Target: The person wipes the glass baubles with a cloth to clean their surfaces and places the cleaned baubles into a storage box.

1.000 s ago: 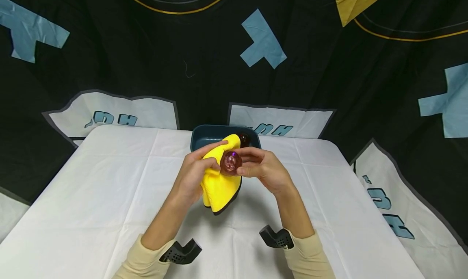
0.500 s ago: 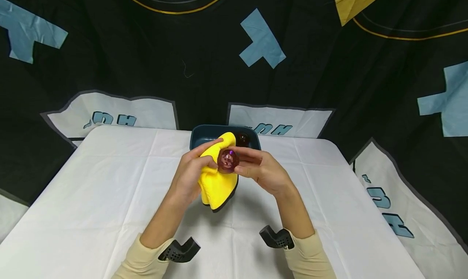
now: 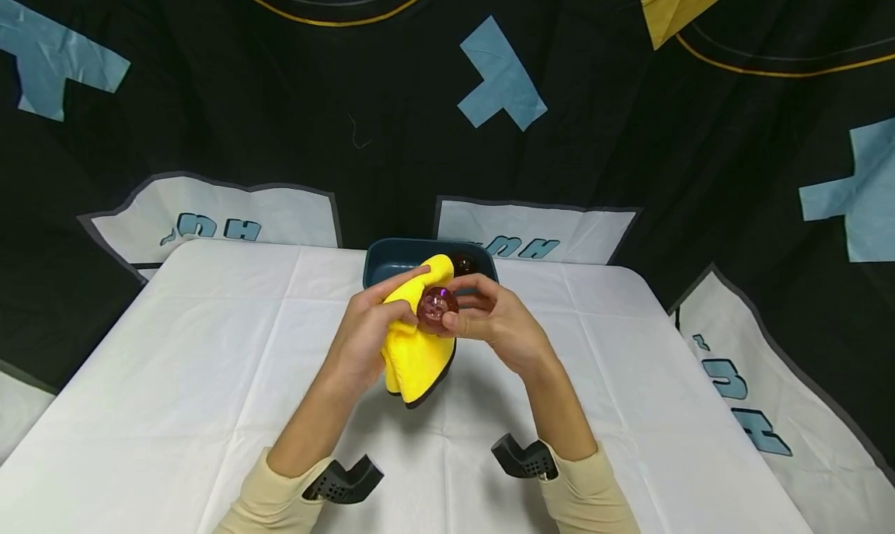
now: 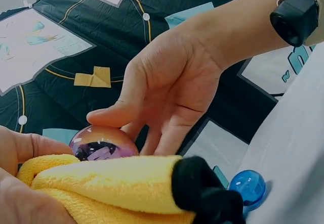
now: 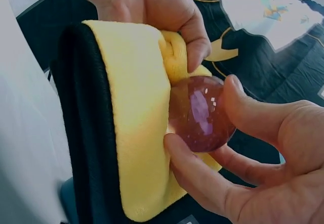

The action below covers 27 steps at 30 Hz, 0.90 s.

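My left hand (image 3: pixel 365 328) grips a yellow cloth (image 3: pixel 418 367) with a dark back, which hangs in folds above the table. Against its yellow side lies a clear purple ball (image 5: pixel 202 114), shiny like glass. The right hand (image 3: pixel 505 322) pinches this ball between thumb and fingers, its thumb (image 5: pixel 242 100) on one side and fingertips near the cloth on the other. In the left wrist view, the lower part of the ball is hidden behind the cloth.
Beyond the hands stands a dark blue tray (image 3: pixel 395 256), with a dark brownish ball (image 3: pixel 464 265) at its right end. A blue ball (image 4: pixel 247 188) appears past the cloth in the left wrist view. A white cloth (image 3: pixel 210 347) covers the table; a black patterned drape (image 3: pixel 294 130) hangs behind.
Cloth and ball have shifted slightly left and away from the body since a second ago. My right thumb has slid further over the ball, and the right fingers have changed their hold.
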{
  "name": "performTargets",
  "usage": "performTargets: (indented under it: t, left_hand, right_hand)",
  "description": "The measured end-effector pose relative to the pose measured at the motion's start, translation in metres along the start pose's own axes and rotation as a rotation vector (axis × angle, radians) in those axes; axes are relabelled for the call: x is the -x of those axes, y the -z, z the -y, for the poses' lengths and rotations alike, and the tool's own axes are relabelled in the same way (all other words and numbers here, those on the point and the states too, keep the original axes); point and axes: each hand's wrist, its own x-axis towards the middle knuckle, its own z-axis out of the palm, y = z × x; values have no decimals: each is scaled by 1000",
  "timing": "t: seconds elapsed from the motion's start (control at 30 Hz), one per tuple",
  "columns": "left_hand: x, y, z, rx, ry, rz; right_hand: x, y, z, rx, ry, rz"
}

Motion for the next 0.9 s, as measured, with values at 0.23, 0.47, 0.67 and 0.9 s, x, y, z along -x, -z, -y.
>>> performTargets:
  t: [0.23, 0.47, 0.67, 0.9]
  left_hand:
    - [-2, 2, 2, 53, 6, 22]
    - [-1, 1, 2, 33, 28, 25]
    - [0, 1, 1, 29, 7, 29]
    - [-2, 2, 2, 42, 2, 26]
  right_hand:
    - [2, 4, -1, -91, 48, 90]
    - [1, 8, -4, 27, 0, 10]
    - [-1, 3, -2, 37, 1, -19]
    - [0, 5, -3, -48, 67, 76]
